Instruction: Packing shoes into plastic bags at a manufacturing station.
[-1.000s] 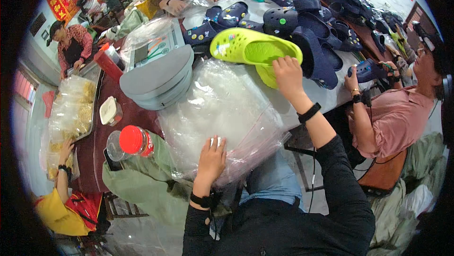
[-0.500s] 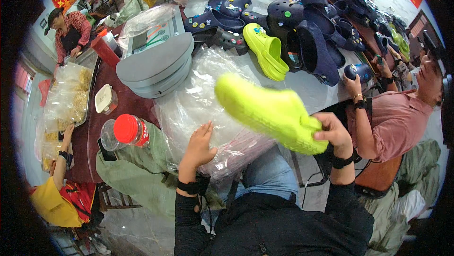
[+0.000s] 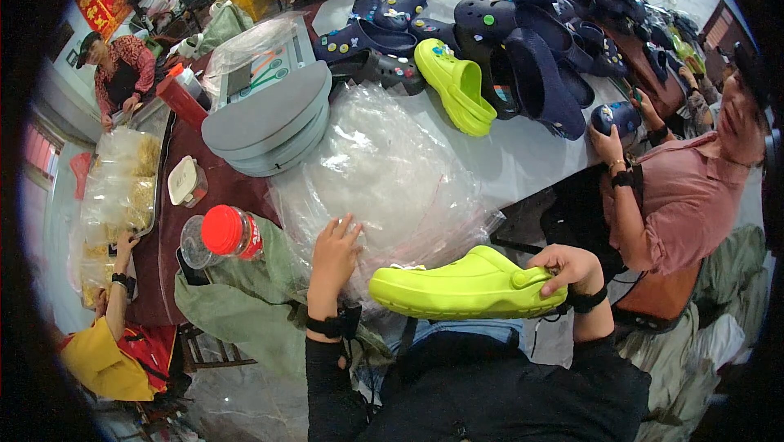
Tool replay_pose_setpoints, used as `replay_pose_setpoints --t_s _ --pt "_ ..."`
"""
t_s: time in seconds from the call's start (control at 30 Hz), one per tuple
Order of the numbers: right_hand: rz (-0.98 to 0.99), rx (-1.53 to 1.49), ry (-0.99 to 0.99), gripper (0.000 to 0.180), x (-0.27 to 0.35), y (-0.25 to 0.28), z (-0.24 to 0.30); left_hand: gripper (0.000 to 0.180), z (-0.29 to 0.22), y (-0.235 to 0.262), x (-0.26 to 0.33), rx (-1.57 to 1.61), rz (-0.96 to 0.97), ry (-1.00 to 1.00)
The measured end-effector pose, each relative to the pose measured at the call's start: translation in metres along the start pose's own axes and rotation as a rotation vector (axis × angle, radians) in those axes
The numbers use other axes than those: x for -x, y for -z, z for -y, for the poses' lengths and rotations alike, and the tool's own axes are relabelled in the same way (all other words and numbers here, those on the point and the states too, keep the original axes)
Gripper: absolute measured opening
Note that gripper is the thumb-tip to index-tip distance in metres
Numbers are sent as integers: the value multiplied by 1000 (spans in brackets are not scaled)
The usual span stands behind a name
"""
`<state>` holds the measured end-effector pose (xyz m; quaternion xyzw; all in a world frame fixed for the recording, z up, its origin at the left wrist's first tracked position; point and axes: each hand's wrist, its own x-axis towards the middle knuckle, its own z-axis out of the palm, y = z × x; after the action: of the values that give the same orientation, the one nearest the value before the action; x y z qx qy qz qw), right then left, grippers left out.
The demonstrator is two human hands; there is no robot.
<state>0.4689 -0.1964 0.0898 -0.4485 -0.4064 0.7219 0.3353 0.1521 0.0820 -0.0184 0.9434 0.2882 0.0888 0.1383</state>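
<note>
My right hand (image 3: 568, 270) grips the heel end of a lime-green clog (image 3: 465, 285), held level in front of me just above my lap. Its toe points left. My left hand (image 3: 334, 256) lies with fingers spread on the near left part of a pile of clear plastic bags (image 3: 380, 168). The clog's toe hangs close to the near edge of those bags. Farther off on the table, a second lime-green clog (image 3: 454, 87), with small charms on it, rests beside a heap of dark navy clogs (image 3: 543, 82).
Left of the bags stand stacked grey rounded pieces (image 3: 265, 119), a red-lidded jar (image 3: 231, 231) and a small white-lidded tub (image 3: 187, 181). At right, a person in a pink shirt (image 3: 674, 205) holds a navy clog (image 3: 616, 119). Other people work around the table.
My right hand has brought the lime-green clog down toward me, turning it from a tilted sole view to level, side-on. My left hand stays on the bags, its fingers spread wider.
</note>
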Motion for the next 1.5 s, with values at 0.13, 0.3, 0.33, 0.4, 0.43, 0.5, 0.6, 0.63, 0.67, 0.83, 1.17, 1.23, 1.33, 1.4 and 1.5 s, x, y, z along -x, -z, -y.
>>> replay_pose_setpoints --t_s 0.13,0.3,0.33,0.4,0.43,0.5,0.6,0.63,0.67,0.83,1.17,1.23,1.33,1.4,1.5 --pt "-21 24 -32 27 -3 3 -4 30 8 0 -12 144 -77 28" --pt "-111 89 -34 28 5 -3 -16 26 8 6 -8 366 -172 17" --pt "-92 28 -2 28 3 -3 -22 26 9 7 -17 471 -211 -18" --pt "-73 -37 31 29 -1 -6 -22 26 -5 9 -19 582 -246 40" --pt "-75 -74 28 30 -6 -10 -20 27 -12 18 -17 633 -261 62" --pt "-75 -109 26 32 -13 -17 -15 28 -18 33 -20 583 -280 62" --pt "-130 -194 44 41 -20 -28 -10 33 -26 41 -22 519 -343 56" --pt "-128 -194 42 41 -21 -32 -7 35 -29 42 -23 497 -391 46" --pt "-152 -253 43 42 -22 -36 -4 35 -33 41 -24 498 -391 48" --pt "-325 -389 50 45 -29 -54 -2 41 -52 39 -33 356 -431 -45" --pt "-263 -555 74 51 -63 -84 -20 46 -90 39 -19 114 -423 -29" --pt "-228 -577 75 49 -63 -85 -16 46 -93 42 -16 105 -421 -22" --pt "-294 -388 80 46 -66 -85 -15 47 -99 45 -14 97 -413 -28" --pt "-288 -282 95 45 -71 -82 -12 47 -104 47 -12 118 -390 -45" --pt "-286 -134 148 45 -80 -79 -9 48 -116 45 -7 66 -408 -120"
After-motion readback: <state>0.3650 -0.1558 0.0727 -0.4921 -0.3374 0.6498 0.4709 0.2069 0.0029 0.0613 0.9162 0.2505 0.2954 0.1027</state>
